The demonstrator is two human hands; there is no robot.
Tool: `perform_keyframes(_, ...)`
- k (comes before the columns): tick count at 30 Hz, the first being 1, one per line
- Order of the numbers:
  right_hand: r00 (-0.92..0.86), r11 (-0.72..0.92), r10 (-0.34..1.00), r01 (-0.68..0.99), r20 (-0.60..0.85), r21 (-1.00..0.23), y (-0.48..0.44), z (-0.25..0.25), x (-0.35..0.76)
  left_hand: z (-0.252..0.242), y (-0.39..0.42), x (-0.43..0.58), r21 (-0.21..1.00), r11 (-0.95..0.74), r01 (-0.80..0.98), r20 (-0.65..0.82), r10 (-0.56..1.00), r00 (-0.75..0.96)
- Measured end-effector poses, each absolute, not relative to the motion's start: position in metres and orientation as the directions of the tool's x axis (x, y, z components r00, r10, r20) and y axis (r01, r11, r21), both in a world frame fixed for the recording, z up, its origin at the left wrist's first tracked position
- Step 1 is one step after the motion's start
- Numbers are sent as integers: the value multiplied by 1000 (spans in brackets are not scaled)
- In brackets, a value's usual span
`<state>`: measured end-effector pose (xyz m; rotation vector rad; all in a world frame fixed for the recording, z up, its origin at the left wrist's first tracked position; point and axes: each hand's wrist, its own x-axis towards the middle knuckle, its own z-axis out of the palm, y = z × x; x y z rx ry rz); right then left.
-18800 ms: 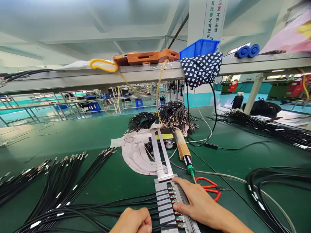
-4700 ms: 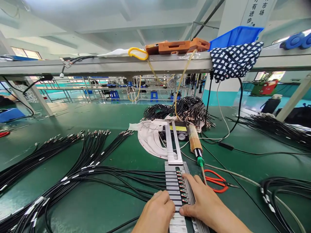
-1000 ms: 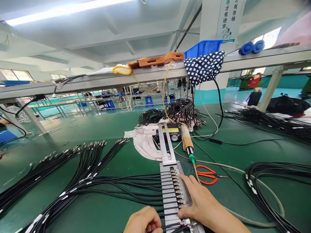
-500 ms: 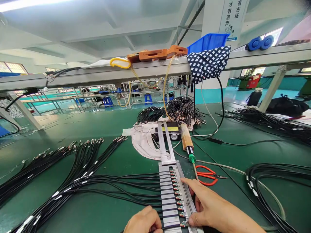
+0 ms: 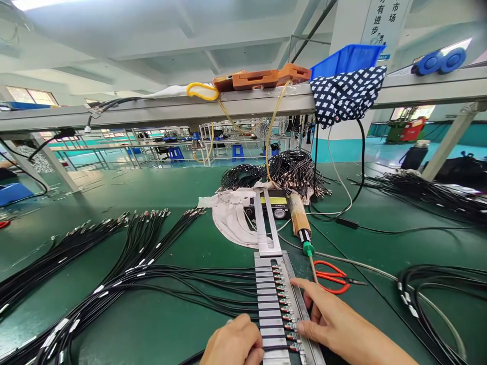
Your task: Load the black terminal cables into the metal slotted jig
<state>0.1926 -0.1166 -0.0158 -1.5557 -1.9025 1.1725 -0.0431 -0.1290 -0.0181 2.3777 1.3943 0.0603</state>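
A slotted metal jig holds several black cables side by side, their stripped ends with small connectors lined up along its right part. My left hand is closed at the jig's lower left, fingers pinched on a black cable that lies across the lowest visible slots. Over the jig's right rail rests my right hand, index finger stretched along the rail and thumb near the cable ends, with the other fingers curled beneath. A gap shows between its thumb and index finger.
Right of the jig lie red-handled cutters and a tape-wrapped tool. Behind stand a black device, white cloth and coiled cables. Cable bundles spread left; another loop lies right. A shelf rail crosses above.
The camera view has shifted, so the scene appears moved slightly to the right. Both hands stay at the jig, with my left hand now slightly higher beside the lower slots.
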Motion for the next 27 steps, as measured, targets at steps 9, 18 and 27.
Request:
perform_keyframes(9, -237, 35, 945, 759, -227, -650, -116, -17, 175, -68, -126, -47, 240, -647, 724, 158, 762, 628)
perform_keyframes(18, -167, -5, 948, 845, -273, -535, -117, -17, 164, -54, -135, -50, 82, -685, 724, 277, 713, 644)
perform_keyframes(27, -137, -20, 926, 912, -352, -409, -112, -3, 154, -49, -139, -37, -152, -781, 605, 511, 462, 725)
